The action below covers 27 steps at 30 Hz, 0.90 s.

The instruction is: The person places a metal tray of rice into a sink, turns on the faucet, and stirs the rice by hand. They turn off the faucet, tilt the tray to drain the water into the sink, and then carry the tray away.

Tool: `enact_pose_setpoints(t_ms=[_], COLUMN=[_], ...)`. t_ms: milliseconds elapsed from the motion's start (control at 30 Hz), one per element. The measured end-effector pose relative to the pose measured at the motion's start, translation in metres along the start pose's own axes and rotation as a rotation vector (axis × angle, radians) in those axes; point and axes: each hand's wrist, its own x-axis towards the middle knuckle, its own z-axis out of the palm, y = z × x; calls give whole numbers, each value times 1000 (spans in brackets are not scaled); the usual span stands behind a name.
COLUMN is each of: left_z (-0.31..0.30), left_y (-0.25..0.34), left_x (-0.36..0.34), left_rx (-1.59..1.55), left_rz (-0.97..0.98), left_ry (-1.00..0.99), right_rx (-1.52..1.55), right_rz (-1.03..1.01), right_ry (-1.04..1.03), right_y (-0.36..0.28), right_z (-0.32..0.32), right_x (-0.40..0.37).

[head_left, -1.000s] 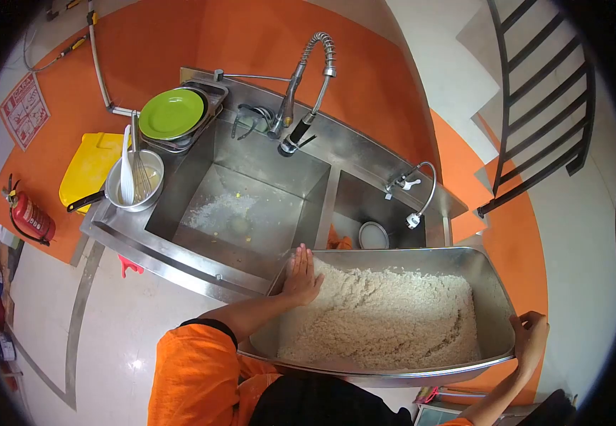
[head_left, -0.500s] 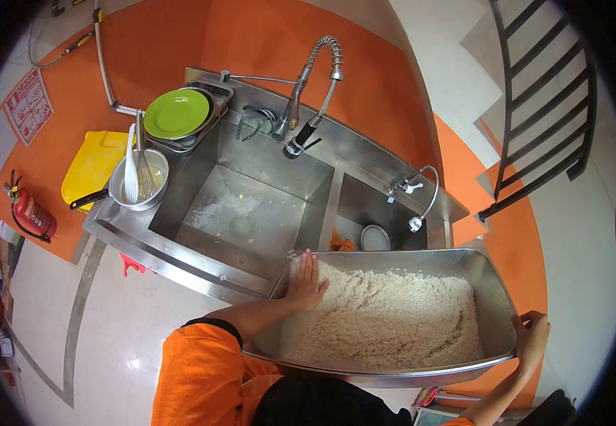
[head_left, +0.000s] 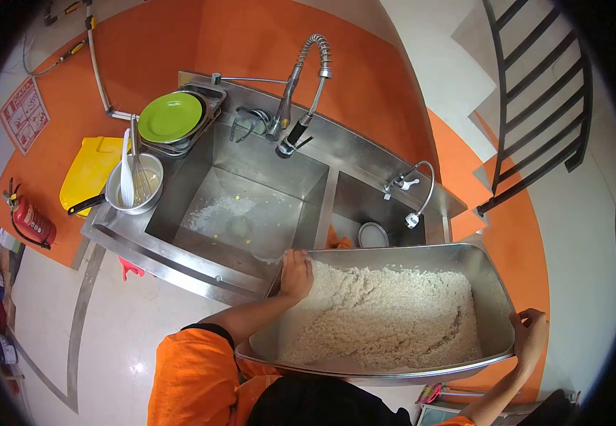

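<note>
A deep rectangular steel pan (head_left: 494,298) rests at the front of the sink, filled with wet-looking pale rice (head_left: 386,312). My left hand (head_left: 296,275) is at the pan's far left corner, its fingers bent over the rim and its palm beside the rice. On the opposite end, my right hand (head_left: 530,332) grips the right rim, thumb and fingers closed around the edge. Below the left corner, a pale streak like cloudy water (head_left: 265,258) shows in the large sink basin (head_left: 258,186), where scattered white grains and yellow bits lie.
A spring-neck faucet (head_left: 301,99) stands behind the basin. The smaller basin holds a round metal bowl (head_left: 374,235) and an orange cloth (head_left: 338,238). Left are a pot (head_left: 153,197) with a whisk, a green plate (head_left: 171,118), a yellow lid-like piece (head_left: 84,174) and a fire extinguisher (head_left: 32,221).
My left hand has shifted left from lying flat over the rice's edge to curling over the corner rim. My right hand keeps its hold. The view has moved slightly.
</note>
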Motion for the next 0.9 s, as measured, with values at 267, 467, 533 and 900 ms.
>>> enact_pose_setpoints(t_ms=[267,467,533,900], left_z=[-6,6,4,4], left_y=[9,-8,-6,-5], left_x=[10,8,7,4], left_rx=[-47,-121,-124,-194], left_rz=[45,-86,-77,-78], left_ry=[107,46,58,1], right_rx=[20,12,17,67], right_rz=[159,120,128,-39], right_ry=[-156,-107,-100,-27], right_y=[-4,1,0,1], right_z=[-5,0,-1,-1], right_x=[1,1,0,-2])
